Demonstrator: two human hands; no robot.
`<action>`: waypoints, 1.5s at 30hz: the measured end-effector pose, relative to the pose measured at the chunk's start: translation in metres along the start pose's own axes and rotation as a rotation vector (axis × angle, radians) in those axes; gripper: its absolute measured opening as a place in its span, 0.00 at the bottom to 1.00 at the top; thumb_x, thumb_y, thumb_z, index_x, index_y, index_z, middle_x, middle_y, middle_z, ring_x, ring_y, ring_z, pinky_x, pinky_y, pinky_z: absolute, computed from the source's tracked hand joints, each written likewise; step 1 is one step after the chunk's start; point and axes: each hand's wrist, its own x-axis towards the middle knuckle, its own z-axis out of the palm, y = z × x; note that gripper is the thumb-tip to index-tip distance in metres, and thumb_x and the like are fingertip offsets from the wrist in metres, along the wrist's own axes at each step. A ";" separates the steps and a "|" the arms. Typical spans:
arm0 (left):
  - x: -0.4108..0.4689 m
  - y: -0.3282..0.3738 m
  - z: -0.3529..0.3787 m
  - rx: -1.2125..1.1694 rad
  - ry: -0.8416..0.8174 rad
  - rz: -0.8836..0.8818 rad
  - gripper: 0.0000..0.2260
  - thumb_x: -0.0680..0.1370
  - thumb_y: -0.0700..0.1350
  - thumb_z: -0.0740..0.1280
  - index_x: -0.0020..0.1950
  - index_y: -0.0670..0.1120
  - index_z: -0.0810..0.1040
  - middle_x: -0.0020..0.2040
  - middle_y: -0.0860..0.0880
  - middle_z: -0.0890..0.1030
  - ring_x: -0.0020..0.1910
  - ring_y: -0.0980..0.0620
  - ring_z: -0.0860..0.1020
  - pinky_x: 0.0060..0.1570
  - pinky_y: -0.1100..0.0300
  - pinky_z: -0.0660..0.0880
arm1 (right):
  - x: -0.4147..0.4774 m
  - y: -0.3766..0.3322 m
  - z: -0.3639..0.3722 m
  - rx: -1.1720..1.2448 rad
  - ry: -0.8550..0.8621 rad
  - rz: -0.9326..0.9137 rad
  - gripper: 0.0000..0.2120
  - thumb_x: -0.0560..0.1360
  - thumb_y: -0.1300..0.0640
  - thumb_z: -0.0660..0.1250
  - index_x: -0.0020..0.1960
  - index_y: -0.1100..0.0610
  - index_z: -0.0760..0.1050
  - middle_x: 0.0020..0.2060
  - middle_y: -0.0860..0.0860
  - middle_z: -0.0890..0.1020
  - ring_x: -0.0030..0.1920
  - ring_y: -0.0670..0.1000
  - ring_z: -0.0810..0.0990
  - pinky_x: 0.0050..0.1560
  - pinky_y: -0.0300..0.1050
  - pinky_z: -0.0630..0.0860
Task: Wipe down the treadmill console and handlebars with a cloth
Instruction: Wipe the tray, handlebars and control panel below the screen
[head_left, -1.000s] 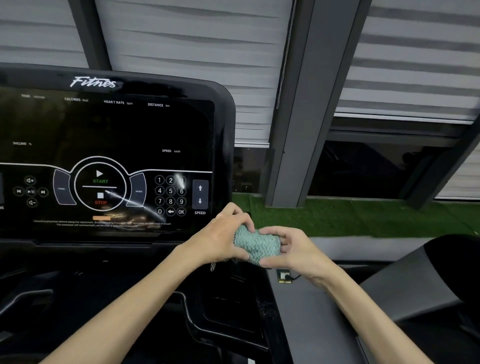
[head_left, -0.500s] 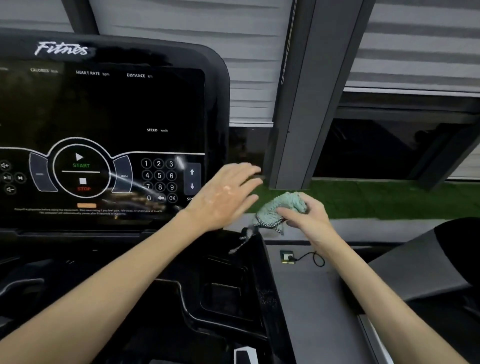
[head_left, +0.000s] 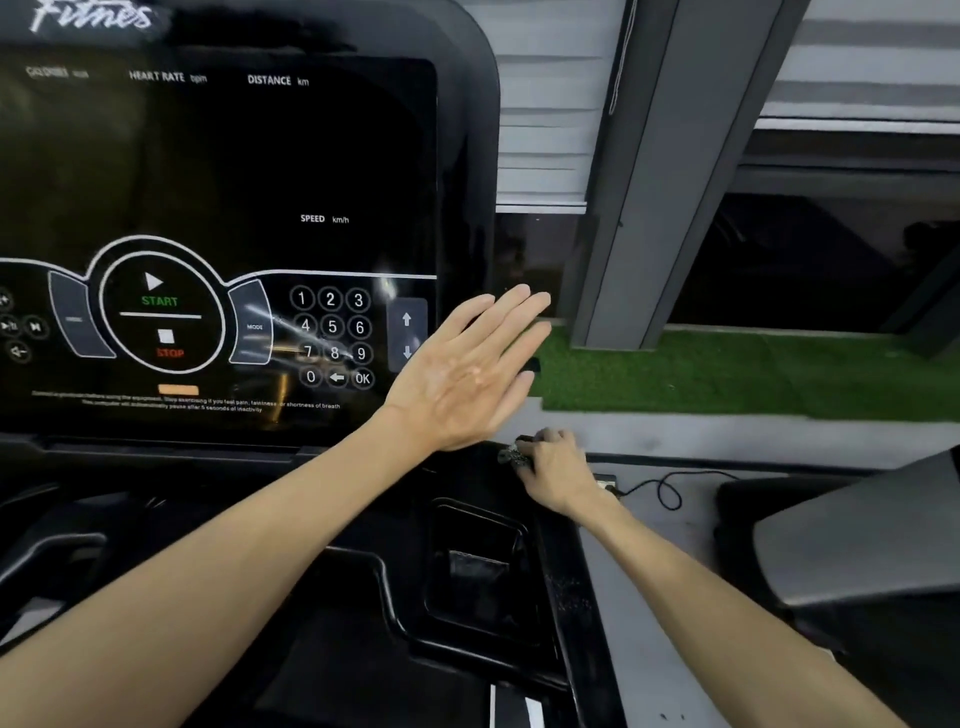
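Console (head_left: 218, 156): black treadmill panel filling the upper left. The screen is dark, with START, STOP, a number keypad and speed arrows printed along its lower part. Streaky reflections cross the keypad.
Left hand (head_left: 462, 379): raised in front of the console's lower right corner, flat, fingers straight and close together, holding nothing. Whether it touches the panel cannot be told.
Right hand (head_left: 556, 467): lower down, at the right rear corner of the console tray (head_left: 363, 649), fingers curled round the cloth.
Cloth (head_left: 511, 457): bunched inside the right hand. Only a small speckled bit shows past the fingers, at the tray's rim.
Recess (head_left: 478, 566): square pocket in the tray, near its right edge.
Cable (head_left: 667, 488): black loop on the grey surface just right of the right hand.
Turf (head_left: 727, 374): green strip beyond, under a grey pillar (head_left: 649, 182).
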 end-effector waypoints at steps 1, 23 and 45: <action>0.000 -0.001 0.000 0.001 0.016 0.000 0.21 0.82 0.50 0.56 0.70 0.40 0.71 0.75 0.41 0.67 0.75 0.44 0.64 0.73 0.50 0.55 | 0.003 0.000 0.002 -0.018 0.013 0.003 0.17 0.78 0.51 0.60 0.65 0.51 0.74 0.62 0.57 0.72 0.63 0.61 0.67 0.63 0.55 0.67; -0.038 0.031 -0.001 -0.008 -0.060 -0.221 0.27 0.84 0.48 0.52 0.79 0.37 0.48 0.80 0.41 0.47 0.79 0.45 0.49 0.75 0.50 0.53 | -0.132 0.010 0.027 0.195 -0.033 -0.118 0.22 0.84 0.52 0.48 0.78 0.48 0.53 0.78 0.50 0.49 0.77 0.58 0.42 0.75 0.59 0.52; -0.100 0.050 -0.012 -0.078 -0.214 -0.338 0.28 0.84 0.49 0.50 0.79 0.37 0.44 0.80 0.40 0.45 0.79 0.43 0.50 0.75 0.48 0.53 | -0.212 -0.007 0.040 0.310 -0.032 -0.013 0.23 0.84 0.53 0.49 0.78 0.51 0.49 0.78 0.49 0.45 0.77 0.55 0.39 0.73 0.42 0.48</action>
